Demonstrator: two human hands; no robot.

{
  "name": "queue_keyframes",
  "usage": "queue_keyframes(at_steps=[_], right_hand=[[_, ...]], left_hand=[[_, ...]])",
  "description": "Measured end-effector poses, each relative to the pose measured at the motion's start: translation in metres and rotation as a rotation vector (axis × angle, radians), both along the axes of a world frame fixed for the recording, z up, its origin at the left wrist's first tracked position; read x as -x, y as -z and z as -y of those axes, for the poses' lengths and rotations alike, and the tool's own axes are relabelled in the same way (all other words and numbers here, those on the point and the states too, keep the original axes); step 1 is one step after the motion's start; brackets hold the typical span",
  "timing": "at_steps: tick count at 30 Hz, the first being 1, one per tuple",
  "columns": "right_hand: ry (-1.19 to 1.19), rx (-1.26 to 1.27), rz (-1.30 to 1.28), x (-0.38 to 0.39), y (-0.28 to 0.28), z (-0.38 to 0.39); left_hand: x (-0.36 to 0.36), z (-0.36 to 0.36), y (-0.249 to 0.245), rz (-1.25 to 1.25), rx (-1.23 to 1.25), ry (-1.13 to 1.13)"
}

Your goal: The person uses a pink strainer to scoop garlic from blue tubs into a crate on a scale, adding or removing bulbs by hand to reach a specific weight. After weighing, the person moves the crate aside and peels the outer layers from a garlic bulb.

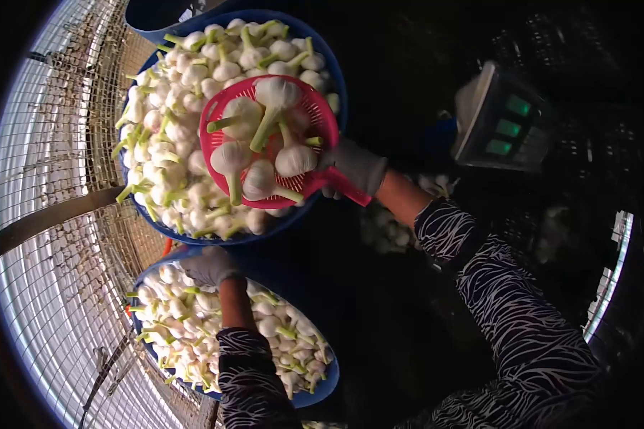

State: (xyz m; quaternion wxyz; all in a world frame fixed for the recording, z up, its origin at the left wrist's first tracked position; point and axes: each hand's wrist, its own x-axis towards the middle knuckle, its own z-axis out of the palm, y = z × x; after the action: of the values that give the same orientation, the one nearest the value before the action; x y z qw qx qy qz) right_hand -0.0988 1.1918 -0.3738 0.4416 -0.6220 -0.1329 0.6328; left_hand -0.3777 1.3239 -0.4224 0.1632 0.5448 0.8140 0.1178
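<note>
My right hand (359, 169), in a grey glove, is closed round the handle of a pink plastic strainer basket (330, 121). Several garlic bulbs (277, 93) with short green stems lie in this basket, which is held over a blue tub (340, 79) heaped with more garlic. Lower down, my gloved left hand (211, 267) reaches among the garlic bulbs (265, 327) at the upper edge of a second blue tub (328, 386). Its fingertips are hidden, so I cannot tell whether they grip a bulb.
A scale display (506, 127) with green lit digits stands at the upper right. Wire mesh (57, 286) runs down the left side, crossed by a dark bar (57, 217). More garlic (386, 232) lies in shadow beneath my right forearm. Another blue container (147, 28) is at the top.
</note>
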Motion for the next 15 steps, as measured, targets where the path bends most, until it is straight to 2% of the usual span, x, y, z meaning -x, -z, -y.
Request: queue_keyframes(at_steps=[2,3,4,6,9,11,13,15], right_hand=[[-0.102,-0.066,0.102,-0.008,0.001,0.041],[-0.009,-0.025,0.038,-0.009,-0.004,0.063],[0.099,0.000,-0.072,-0.010,-0.034,0.079],[0.032,-0.009,0.209,-0.013,-0.029,0.137],[0.128,-0.070,0.481,-0.010,-0.016,0.219],[-0.031,0.117,0.987,0.004,-0.035,0.253],[-0.279,0.214,1.298,0.006,-0.026,0.300],[-0.114,0.285,1.341,0.009,-0.008,0.336]], left_hand=[[-0.001,-0.001,0.002,0.008,-0.049,-0.003],[0.007,-0.005,0.012,0.052,-0.058,0.001],[0.014,-0.009,0.022,0.096,-0.066,0.004],[0.024,-0.013,0.036,0.200,-0.094,-0.014],[0.017,-0.017,0.029,0.038,-0.068,-0.048],[0.022,-0.018,0.034,0.197,-0.045,-0.019],[0.035,-0.028,0.045,0.265,0.028,-0.008],[0.032,-0.027,0.043,0.198,-0.028,-0.025]])
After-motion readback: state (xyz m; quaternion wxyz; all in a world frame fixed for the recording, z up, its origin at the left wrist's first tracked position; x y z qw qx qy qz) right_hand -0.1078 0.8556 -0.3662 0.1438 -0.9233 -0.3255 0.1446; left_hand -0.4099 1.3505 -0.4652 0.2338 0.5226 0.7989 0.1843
